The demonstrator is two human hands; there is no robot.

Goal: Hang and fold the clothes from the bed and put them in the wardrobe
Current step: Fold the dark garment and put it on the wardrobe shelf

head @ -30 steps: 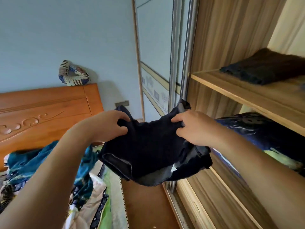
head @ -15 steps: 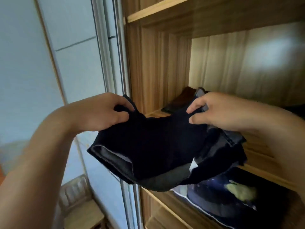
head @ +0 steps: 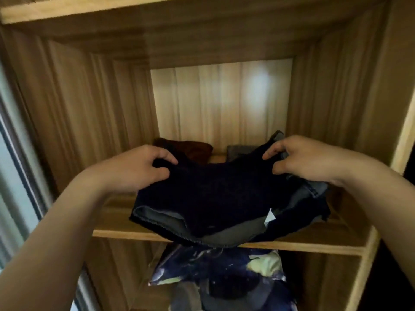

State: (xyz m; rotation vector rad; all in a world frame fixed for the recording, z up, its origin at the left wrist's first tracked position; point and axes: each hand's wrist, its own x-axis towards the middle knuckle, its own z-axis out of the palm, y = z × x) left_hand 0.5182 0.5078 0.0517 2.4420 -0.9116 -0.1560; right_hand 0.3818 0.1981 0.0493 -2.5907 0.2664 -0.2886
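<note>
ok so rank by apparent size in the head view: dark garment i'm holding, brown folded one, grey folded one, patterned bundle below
1. dark blue garment, largest, though nearest the camera
2. patterned bundle, partly cut off below
3. brown folded garment
4. grey folded garment, mostly hidden behind the dark one, so its rank is unsure

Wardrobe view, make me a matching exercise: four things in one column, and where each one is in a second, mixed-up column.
Things:
1. dark blue garment
2. brown garment
3. grey garment
4. patterned bundle

Places:
A. in the compartment under the shelf
B. at the back of the shelf, on the left
C. gripped by the left hand and the right hand at the shelf's front
D. at the back of the shelf, to the right of the brown one

Pairs: 1-C, 2-B, 3-D, 4-A
</note>
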